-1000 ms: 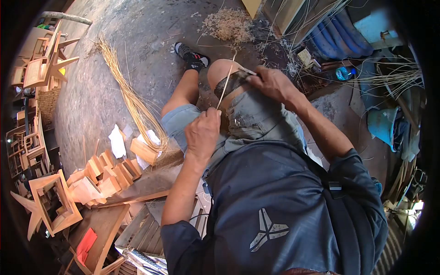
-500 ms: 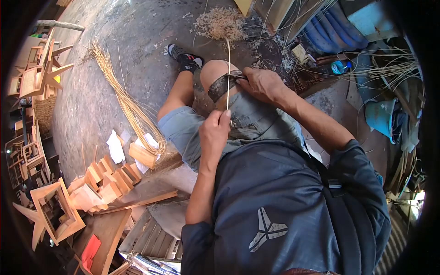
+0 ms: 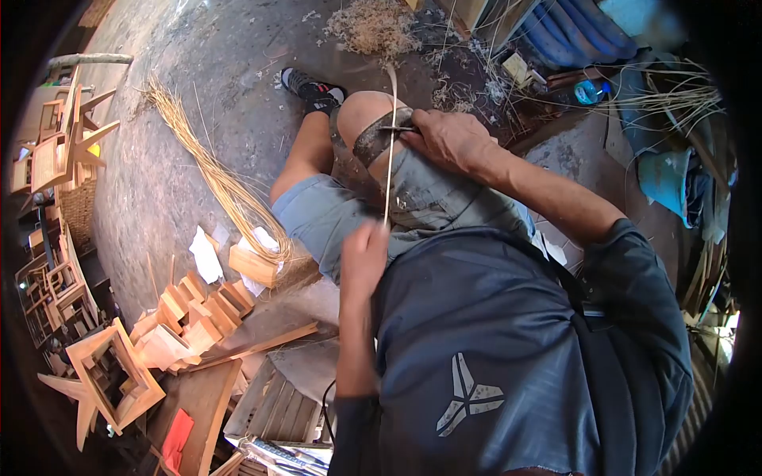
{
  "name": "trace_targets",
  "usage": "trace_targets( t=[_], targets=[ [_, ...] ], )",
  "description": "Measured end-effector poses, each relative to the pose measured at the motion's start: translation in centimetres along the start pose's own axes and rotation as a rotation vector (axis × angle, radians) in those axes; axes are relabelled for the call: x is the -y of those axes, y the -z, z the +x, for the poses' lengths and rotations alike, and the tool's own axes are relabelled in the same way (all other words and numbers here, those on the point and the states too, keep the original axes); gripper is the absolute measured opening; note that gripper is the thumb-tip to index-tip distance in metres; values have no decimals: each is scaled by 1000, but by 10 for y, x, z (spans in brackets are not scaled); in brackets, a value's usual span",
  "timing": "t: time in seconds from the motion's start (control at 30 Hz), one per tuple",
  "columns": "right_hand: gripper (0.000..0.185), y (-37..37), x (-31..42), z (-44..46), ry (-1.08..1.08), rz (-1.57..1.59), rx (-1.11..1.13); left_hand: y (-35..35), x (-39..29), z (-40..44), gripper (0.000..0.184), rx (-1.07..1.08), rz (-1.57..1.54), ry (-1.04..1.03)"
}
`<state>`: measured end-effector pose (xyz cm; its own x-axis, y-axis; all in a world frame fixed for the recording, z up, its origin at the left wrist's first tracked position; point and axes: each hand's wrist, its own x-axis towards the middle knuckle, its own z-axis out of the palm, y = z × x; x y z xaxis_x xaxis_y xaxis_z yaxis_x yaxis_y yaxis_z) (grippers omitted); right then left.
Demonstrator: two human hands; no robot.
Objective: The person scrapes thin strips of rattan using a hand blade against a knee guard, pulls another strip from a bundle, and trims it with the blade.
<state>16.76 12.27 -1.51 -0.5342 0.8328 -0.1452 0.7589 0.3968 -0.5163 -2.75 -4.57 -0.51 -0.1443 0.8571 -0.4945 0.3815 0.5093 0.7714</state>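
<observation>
The person's left hand (image 3: pixel 365 258), slightly blurred, is clenched around a long, pale, narrow cane-like strip (image 3: pixel 389 182), its forearm (image 3: pixel 355 349) pointing to 12 o'clock. The strip runs toward 12 o'clock across a dark, worn knee band (image 3: pixel 371 144). At the left hand's one o'clock, the right hand (image 3: pixel 451 139), palm turned down, grips a dark, thin, blade-like tool (image 3: pixel 397 128) crossing the strip.

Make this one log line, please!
Left hand: gripping thin pale cane-like strand | Right hand: holding slim dark blade-like tool | Strand: crossing tool
</observation>
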Motion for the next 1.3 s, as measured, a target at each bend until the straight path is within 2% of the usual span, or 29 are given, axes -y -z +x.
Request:
trace_targets(
  t=[0.07,0.1,0.17,0.23,0.27,0.33,0.4,0.43,0.5,0.57,0.67,0.77,0.83,0.87,0.9,0.93,0.97,1.03,1.13,1.2,1.27,1.3],
  targets=[
    [37,-1,-1,2,-26,17,-7,26,12,-65,29,-15,-44,122],
    [37,3,0,2,-41,32,-7,34,34,-99,28,-64,-205,346],
    [39,6,-1,8,-44,56,-11,48,50,-160,29,-113,-350,371],
    [42,5,-6,9,-30,78,2,48,56,-181,29,-119,-593,396],
    [43,7,-12,13,-59,194,-18,45,59,-181,29,-121,-719,398],
    [46,8,-27,16,-124,434,-41,35,50,-143,28,-173,-486,321],
    [50,22,-38,17,-201,516,-113,24,16,-84,27,-75,-487,65],
    [51,33,-40,15,-246,559,-155,17,-4,-52,28,-26,-590,86],
    [49,46,-32,12,-246,450,-153,0,-44,7,32,-33,-381,68],
    [47,36,-38,12,-171,282,-107,-14,-57,61,37,-3,-253,-125],
    [40,22,-21,4,-121,122,27,-32,-62,107,33,-9,-250,-112],
    [38,6,-8,-6,-39,8,24,-31,-48,97,35,-76,-5,-231],
    [38,-1,-2,-7,-11,-9,-35,-15,-26,52,36,-57,88,-230],
    [38,0,-1,-5,-21,0,-65,1,-9,16,34,2,232,-78],
    [37,-1,-1,-2,-9,6,-56,16,11,-25,35,-15,210,-41],
    [37,-2,-1,0,-2,13,-48,27,37,-65,35,-46,49,176],
    [37,-3,-1,0,2,16,-38,40,46,-101,33,-22,141,146],
    [35,-12,-3,4,46,-52,-95,48,44,-152,33,-14,173,340],
    [35,-17,-2,4,75,-52,-110,49,66,-160,30,-10,499,281],
    [35,-14,-3,5,83,-7,-83,61,61,-125,25,-41,642,37],
    [34,-10,1,1,82,-32,-86,58,5,-74,22,-210,303,75],
    [34,-9,3,0,84,-42,-85,52,-34,-49,22,-246,291,24]
  ],
)
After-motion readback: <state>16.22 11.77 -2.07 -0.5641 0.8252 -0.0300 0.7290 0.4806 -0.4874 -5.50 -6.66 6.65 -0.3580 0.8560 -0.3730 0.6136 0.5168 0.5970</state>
